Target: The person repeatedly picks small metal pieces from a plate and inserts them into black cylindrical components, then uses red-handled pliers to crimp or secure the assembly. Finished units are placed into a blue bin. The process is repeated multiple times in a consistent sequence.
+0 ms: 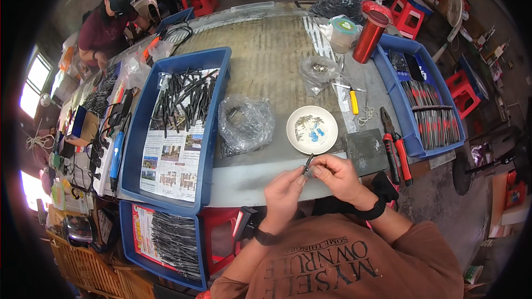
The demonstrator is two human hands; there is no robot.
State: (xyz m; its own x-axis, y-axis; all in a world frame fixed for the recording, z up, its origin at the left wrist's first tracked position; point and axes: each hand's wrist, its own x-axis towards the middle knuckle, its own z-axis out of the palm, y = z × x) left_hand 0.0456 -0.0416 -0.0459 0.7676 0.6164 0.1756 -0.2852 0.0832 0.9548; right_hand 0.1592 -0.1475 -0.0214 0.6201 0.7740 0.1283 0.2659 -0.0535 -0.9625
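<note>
At the table's near edge, my left hand and my right hand meet, fingers pinched around a short, thin black piece. Its upper end sticks out above my fingertips; its exact kind is too small to tell. Just beyond my hands lies a white dish with small metal bits and a few bright blue bits. A clear plastic bag with dark contents lies left of the dish. Farther left, a blue tray lined with newspaper holds many slim black parts.
Red-handled pliers and a dark flat block lie to the right, near a yellow-handled screwdriver. A blue bin holds bundled parts. Behind stands a red flask. A lower blue tray is at left; a co-worker sits far left.
</note>
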